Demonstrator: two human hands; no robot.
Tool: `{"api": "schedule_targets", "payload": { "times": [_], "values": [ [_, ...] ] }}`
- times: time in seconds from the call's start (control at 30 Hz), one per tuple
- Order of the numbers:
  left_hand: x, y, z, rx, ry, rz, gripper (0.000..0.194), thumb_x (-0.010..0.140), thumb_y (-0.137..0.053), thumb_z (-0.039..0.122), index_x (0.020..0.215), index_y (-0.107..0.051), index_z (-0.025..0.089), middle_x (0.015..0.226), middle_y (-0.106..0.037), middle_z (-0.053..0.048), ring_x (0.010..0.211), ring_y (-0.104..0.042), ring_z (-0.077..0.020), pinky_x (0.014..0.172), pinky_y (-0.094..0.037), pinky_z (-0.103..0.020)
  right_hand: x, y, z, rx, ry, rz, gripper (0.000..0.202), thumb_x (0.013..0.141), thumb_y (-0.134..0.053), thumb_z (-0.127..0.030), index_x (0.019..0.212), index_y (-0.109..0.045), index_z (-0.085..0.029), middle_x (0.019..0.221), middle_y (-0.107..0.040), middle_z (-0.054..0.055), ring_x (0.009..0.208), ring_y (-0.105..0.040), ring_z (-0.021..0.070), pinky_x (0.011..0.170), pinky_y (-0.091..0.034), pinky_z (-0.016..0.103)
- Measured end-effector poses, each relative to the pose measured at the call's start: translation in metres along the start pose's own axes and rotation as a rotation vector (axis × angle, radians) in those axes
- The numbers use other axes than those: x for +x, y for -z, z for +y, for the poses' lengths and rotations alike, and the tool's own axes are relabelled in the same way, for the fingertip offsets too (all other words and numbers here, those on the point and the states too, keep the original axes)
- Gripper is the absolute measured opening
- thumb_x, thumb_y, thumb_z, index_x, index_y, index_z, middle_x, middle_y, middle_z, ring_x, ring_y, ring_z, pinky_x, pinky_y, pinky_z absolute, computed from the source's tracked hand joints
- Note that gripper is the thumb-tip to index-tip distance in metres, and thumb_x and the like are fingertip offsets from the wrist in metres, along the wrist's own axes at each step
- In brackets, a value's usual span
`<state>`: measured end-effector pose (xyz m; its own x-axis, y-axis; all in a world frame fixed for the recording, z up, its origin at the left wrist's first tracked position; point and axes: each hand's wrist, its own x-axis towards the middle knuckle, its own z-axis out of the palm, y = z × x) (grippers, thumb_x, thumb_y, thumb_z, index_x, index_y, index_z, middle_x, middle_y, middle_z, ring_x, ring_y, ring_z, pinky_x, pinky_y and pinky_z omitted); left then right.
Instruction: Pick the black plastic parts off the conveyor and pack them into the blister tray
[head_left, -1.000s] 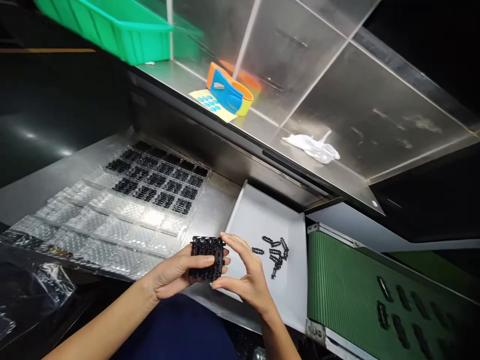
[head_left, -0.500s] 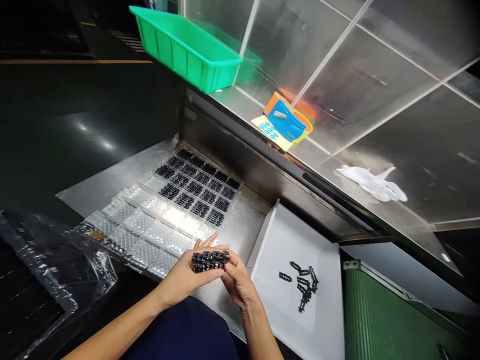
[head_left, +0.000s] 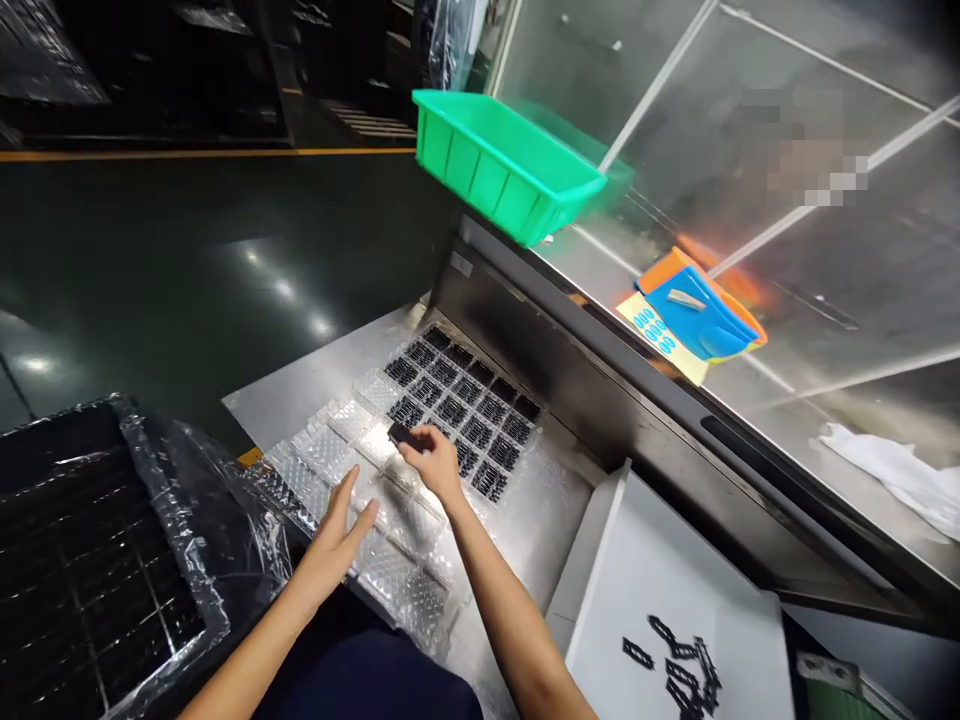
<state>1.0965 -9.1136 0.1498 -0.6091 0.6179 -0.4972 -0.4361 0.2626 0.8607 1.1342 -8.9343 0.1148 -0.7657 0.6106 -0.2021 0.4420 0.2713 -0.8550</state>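
My right hand pinches a small stack of black parts above the clear plastic tray. My left hand hovers to its lower left, fingers apart and holding nothing. Beyond them, rows of black parts fill compartments of the clear tray, next to empty clear blister sheets on the metal table. At the lower right, several loose black parts lie in a white bin.
A green bin, a blue and orange holder and a white cloth sit on the raised shelf. Plastic-wrapped black trays stand at the lower left. A dark metal ledge runs behind the table.
Both hands were together around the black parts. The right hand has carried them over the tray; the left has let go and opened. The view has shifted left.
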Motion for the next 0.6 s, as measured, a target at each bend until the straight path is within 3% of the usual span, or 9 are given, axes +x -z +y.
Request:
{"api": "schedule_targets", "payload": {
  "times": [0.13, 0.23, 0.37, 0.5, 0.6],
  "values": [
    [-0.013, 0.032, -0.003, 0.036, 0.028, 0.154, 0.069, 0.088, -0.049, 0.062, 0.147, -0.034, 0.030, 0.163, -0.020, -0.001, 0.150, -0.006, -0.0231, 0.121, -0.004, -0.035, 0.097, -0.041, -0.006, -0.308, 0.066, 0.058, 0.043, 0.079, -0.069, -0.026, 0.117, -0.057, -0.010, 0.123, -0.058, 0.019, 0.118, -0.049, 0.0310, 0.105, -0.034, 0.044],
    [-0.030, 0.051, -0.007, 0.050, 0.072, 0.228, 0.064, 0.088, -0.050, 0.061, 0.144, -0.038, 0.034, 0.161, -0.026, 0.001, 0.149, -0.010, -0.0260, 0.121, -0.006, -0.039, 0.131, -0.068, -0.006, -0.467, 0.094, 0.036, 0.039, 0.082, -0.068, -0.021, 0.117, -0.056, -0.007, 0.123, -0.057, 0.022, 0.120, -0.047, 0.0311, 0.107, -0.032, 0.044],
    [-0.048, 0.067, -0.012, 0.040, 0.093, 0.231, 0.063, 0.083, -0.061, 0.056, 0.141, -0.044, 0.036, 0.157, -0.035, 0.003, 0.148, -0.016, -0.0297, 0.120, -0.018, -0.037, 0.137, -0.091, 0.003, -0.597, 0.092, 0.036, 0.047, 0.092, -0.057, -0.024, 0.133, -0.046, -0.004, 0.140, -0.045, 0.026, 0.132, -0.038, 0.0307, 0.112, -0.028, 0.044],
    [-0.052, 0.066, -0.010, 0.127, 0.087, 0.246, 0.064, 0.087, -0.054, 0.058, 0.144, -0.040, 0.032, 0.158, -0.034, 0.000, 0.147, -0.019, -0.0289, 0.121, -0.015, -0.041, 0.125, -0.103, 0.016, -0.653, 0.102, -0.006, 0.074, 0.097, -0.044, -0.047, 0.149, -0.024, 0.000, 0.159, -0.012, 0.023, 0.148, -0.008, 0.0315, 0.119, -0.015, 0.046],
    [-0.056, 0.059, 0.003, 0.188, 0.028, 0.219, 0.063, 0.088, -0.049, 0.061, 0.143, -0.041, 0.032, 0.156, -0.036, 0.000, 0.147, -0.022, -0.0289, 0.121, -0.013, -0.047, 0.120, -0.103, 0.020, -0.663, 0.115, -0.085, 0.086, 0.095, -0.037, -0.059, 0.152, -0.017, 0.002, 0.160, -0.007, 0.021, 0.150, -0.002, 0.0304, 0.121, -0.005, 0.047]
  ]
}}
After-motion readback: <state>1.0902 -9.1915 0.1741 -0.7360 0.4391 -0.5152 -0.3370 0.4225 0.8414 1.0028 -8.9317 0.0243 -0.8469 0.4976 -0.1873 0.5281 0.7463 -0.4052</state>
